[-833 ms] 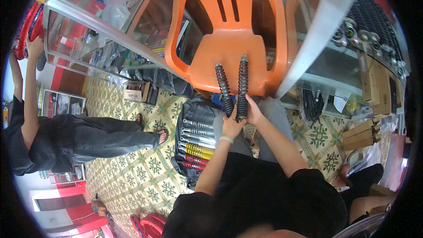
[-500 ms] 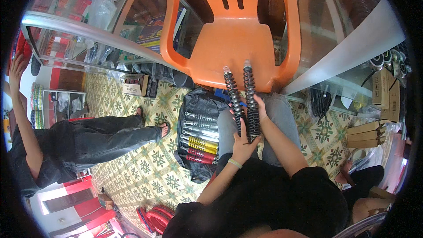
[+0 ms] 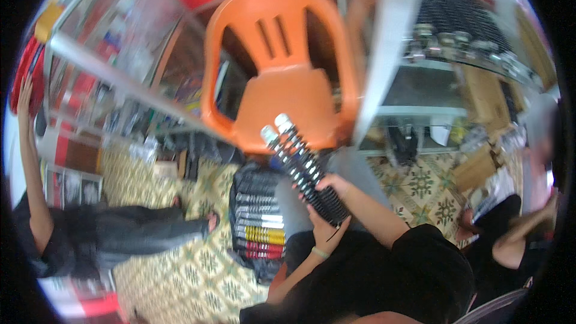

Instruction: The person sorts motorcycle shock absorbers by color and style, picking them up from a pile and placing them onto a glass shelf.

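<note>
Two black coil-spring shock absorbers [image 3: 307, 163] lie side by side in my hands above my lap, their pale metal top ends pointing away toward the orange chair [image 3: 285, 102]. My left hand [image 3: 326, 232], below a light wristband, is closed round their near lower ends. Farther up, my right hand [image 3: 335, 186] is wrapped round the right-hand one from its right side. Left of my knees, more shock absorbers [image 3: 260, 233] with silver, yellow and red springs lie in a row on a black plastic sheet [image 3: 249, 179].
Glass display cases [image 3: 126, 78] stand on both sides of the chair. More black shock absorbers [image 3: 459, 15] sit on a shelf at the upper right. At the left a person [image 3: 144, 228] in dark clothes reaches to a red object. Another person [image 3: 501, 228] sits at the right.
My view has swung, showing more of the right-hand shelf. The two black shock absorbers have tilted with their top ends toward the left; both hands still hold them.
</note>
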{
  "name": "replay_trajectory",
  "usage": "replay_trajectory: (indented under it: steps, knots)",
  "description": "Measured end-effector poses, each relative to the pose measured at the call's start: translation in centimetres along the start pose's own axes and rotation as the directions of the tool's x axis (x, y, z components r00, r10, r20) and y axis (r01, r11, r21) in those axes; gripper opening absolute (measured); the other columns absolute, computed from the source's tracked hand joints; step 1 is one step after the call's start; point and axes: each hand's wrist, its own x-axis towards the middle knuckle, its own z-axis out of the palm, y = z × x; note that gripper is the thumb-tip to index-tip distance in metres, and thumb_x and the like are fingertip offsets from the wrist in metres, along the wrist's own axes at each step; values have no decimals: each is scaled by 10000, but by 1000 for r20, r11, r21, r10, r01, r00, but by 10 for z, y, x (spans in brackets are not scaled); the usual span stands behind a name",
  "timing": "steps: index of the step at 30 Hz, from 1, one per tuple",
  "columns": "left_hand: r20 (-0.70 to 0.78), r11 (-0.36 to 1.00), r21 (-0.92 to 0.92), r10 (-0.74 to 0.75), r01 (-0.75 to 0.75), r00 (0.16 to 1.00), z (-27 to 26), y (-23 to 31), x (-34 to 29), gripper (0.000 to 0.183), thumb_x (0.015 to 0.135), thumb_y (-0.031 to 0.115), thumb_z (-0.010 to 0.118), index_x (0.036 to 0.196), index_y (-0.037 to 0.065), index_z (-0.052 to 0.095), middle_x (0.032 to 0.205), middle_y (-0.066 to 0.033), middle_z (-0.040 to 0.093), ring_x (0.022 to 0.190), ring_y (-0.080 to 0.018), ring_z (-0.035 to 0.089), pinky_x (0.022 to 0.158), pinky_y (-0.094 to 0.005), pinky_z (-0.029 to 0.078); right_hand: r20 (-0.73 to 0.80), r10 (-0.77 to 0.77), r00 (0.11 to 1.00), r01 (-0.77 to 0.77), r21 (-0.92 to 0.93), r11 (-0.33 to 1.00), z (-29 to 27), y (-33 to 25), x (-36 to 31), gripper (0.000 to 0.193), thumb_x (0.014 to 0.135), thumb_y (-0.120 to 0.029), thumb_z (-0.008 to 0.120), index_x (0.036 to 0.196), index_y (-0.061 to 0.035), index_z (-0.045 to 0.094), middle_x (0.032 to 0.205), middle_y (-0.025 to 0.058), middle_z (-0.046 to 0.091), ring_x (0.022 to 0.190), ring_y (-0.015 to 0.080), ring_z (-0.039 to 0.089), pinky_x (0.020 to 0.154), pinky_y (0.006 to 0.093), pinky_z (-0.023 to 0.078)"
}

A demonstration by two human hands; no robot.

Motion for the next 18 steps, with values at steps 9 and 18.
replay_trajectory:
  steps: [9,18]
  knots:
    - [443,777,-122,600,-618,666,8,28,-22,972,624,381,762,1268,-66,187,1215,-231,388,1099,-372,443,914,-427,357,37,-373,927,334,-534,777,104,-16,-155,795,581,-72,736,1267,7,341,1080,106,529,1006,210,515,903,340,383]
    - [546,720,-287,665,-632,509,8,148,-12,1102,615,469,719,1347,-39,70,1183,-267,359,1028,-424,468,797,-431,446,-52,-863,502,808,-327,490,143,-53,-242,764,510,-157,658,1189,58,382,969,208,535,902,306,557,798,392,474]
